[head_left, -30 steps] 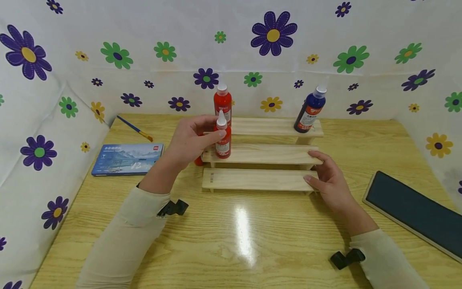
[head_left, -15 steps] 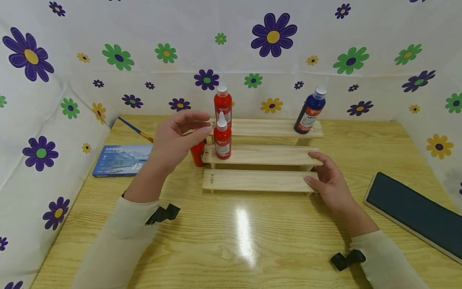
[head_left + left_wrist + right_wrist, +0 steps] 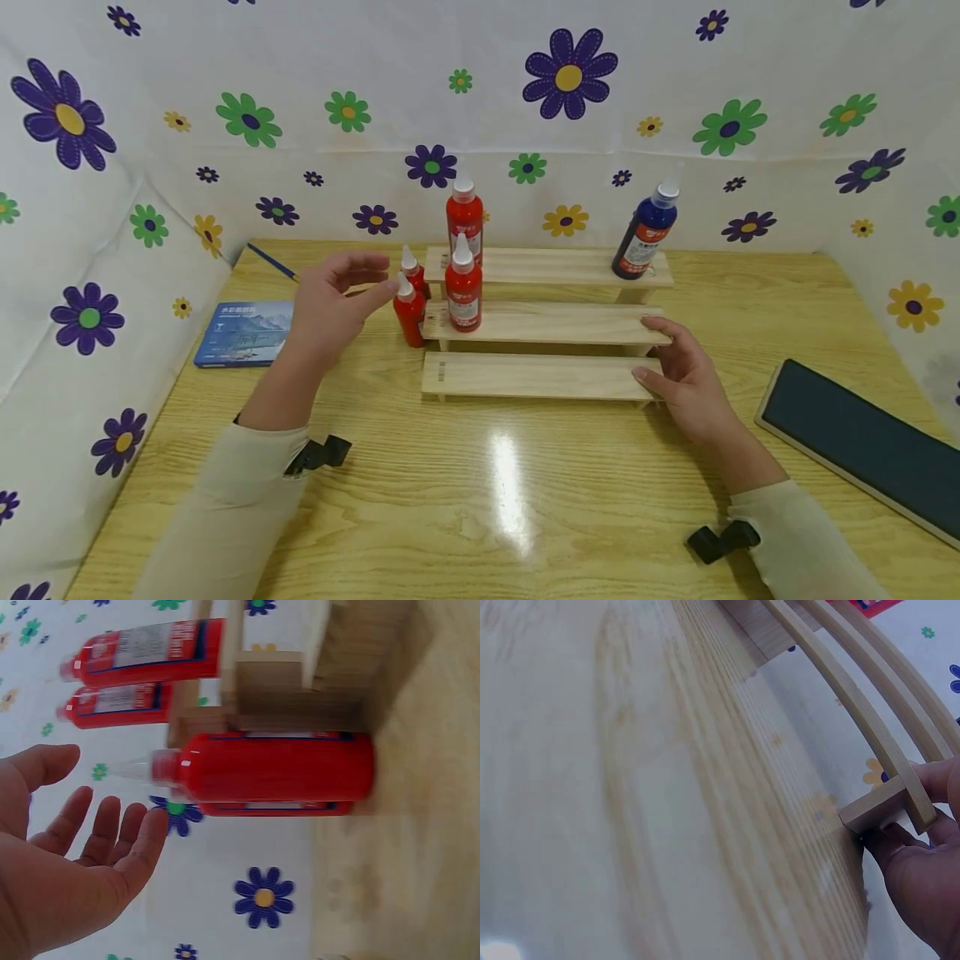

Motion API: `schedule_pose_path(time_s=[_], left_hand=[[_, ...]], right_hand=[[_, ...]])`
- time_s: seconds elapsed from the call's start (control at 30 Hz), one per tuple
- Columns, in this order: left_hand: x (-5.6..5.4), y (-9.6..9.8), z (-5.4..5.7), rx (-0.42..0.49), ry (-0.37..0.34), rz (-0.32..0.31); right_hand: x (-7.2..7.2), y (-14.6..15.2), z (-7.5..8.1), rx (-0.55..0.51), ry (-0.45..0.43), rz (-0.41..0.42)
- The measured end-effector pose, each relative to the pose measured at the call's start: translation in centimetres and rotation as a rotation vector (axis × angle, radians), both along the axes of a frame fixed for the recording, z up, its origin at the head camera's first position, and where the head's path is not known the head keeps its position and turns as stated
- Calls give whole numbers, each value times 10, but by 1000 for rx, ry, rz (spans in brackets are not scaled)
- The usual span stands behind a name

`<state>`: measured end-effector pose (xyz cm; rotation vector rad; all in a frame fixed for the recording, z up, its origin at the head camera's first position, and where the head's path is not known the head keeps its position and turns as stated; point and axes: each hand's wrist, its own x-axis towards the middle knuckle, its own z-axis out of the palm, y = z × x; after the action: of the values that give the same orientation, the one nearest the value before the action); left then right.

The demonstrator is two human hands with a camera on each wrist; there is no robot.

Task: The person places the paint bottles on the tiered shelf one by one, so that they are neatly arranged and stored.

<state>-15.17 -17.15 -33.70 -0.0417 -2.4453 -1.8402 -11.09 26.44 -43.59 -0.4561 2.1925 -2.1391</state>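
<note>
A three-step wooden display rack stands on the table. My right hand grips its right end, thumb on the lowest step; the right wrist view shows the fingers around the end support. My left hand holds nothing, fingers bent loosely, beside two red paint bottles upright on the table against the rack's left end. In the left wrist view the nearer red bottle partly hides the other. One red bottle stands on the middle step, another red bottle behind it on the top step.
A dark blue paint bottle stands at the top step's right end. Left on the table lie a blue paint box, partly behind my left hand, and a paintbrush. A dark flat board lies at the right. Flowered cloth hangs behind.
My left hand let go of the red bottle on the middle step and moved left, bringing the two red bottles beside the rack into view. The right hand stays on the rack.
</note>
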Motion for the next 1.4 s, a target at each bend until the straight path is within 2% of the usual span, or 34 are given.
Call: schedule_pose_path(time_s=[0.1,0.23,0.47,0.67,0.83,1.13,1.27,1.4], left_hand=[[-3,0,-12,-41,-84,-14],[-6,4,-23,-83,-131,-16],[-10,9,-32,-194,-75,11],[-15,3,-32,-247,-24,-34],[-16,-4,-30,-258,-43,-85],[-15,-17,-31,-266,-24,-119],[-14,-21,-31,-222,-45,-154],[-13,-24,-35,-156,-35,-187]], right_hand=[[0,0,0,10,-5,-14],[0,-1,0,-2,-4,-3],[1,-1,0,-12,7,11],[-1,0,-1,11,-7,-20],[0,0,-1,14,-5,-22],[-1,1,-1,6,17,8],[0,0,-1,12,-4,-14],[0,0,0,14,-12,-21]])
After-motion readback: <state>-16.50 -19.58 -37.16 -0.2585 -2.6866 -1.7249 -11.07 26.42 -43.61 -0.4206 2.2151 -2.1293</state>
